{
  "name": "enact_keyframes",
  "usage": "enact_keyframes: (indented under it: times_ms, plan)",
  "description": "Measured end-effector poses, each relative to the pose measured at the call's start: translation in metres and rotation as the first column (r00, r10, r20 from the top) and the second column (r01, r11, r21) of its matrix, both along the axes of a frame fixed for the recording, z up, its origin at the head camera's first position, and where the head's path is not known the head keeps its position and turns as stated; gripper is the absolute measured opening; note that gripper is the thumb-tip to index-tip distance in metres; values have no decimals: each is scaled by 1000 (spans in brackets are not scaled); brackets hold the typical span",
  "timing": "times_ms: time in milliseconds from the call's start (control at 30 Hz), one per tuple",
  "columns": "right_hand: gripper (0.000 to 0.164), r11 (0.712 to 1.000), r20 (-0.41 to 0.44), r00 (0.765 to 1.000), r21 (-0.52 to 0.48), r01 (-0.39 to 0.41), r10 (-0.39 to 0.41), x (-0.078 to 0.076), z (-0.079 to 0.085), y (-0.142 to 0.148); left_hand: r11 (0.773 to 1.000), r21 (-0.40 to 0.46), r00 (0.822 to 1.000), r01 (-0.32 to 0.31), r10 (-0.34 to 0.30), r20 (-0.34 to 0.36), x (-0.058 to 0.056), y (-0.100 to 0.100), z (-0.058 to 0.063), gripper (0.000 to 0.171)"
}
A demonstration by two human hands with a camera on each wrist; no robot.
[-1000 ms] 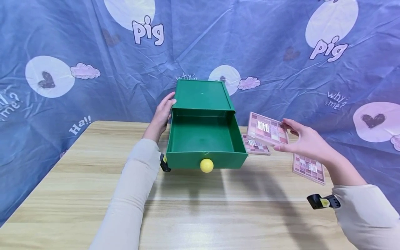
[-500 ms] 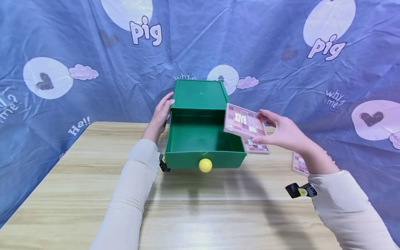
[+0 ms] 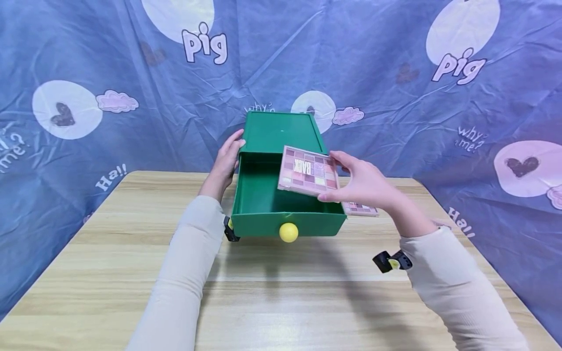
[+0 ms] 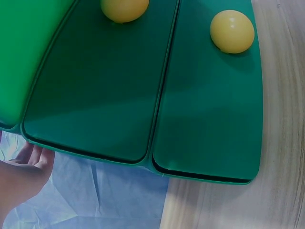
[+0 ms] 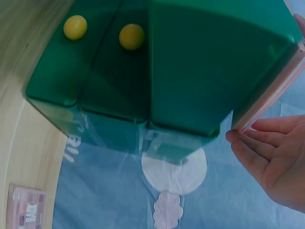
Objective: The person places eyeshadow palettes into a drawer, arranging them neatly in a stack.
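So the right hand (image 3: 364, 184) has the pink palette (image 3: 306, 170) pinched by its right end, thumb on the near edge, fingers on the far one; the rest of it sticks out leftward from the grip, tilted over the pulled-out green drawer (image 3: 259, 225). Its long side runs roughly left to right, skewed a bit, right end closer to the person; I'd say everything hinges on how that lines up with the opening below, though I can't tell if palette and drawer touch. The right hand is obviously the nearer one; the left hand (image 3: 226, 158) just rests, fingers pretty much extended, on the left side of the green cabinet (image 3: 283, 129), not gripping anything I can see; another palette (image 3: 361, 209) lies on the table (image 3: 281, 312), just right of the drawer.
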State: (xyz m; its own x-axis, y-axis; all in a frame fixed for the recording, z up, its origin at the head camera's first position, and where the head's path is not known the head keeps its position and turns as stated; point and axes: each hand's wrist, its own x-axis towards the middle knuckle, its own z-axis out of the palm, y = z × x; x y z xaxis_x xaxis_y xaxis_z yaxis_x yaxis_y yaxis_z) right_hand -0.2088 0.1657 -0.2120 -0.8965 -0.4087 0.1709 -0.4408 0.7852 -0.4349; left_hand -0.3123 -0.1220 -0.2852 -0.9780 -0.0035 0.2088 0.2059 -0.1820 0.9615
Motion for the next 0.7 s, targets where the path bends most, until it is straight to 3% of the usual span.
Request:
enact_keyframes:
  times_ms: [467, 700]
  plan:
    - [105, 994, -19, 999, 98, -40, 42, -9, -6, -32, 1000, 3, 1000, -8, 8, -3, -1, 2, 2, 46]
    - [101, 985, -14, 997, 155, -77, 80, -11, -10, -42, 1000, -7, 1000, -9, 9, -5, -1, 2, -1, 46]
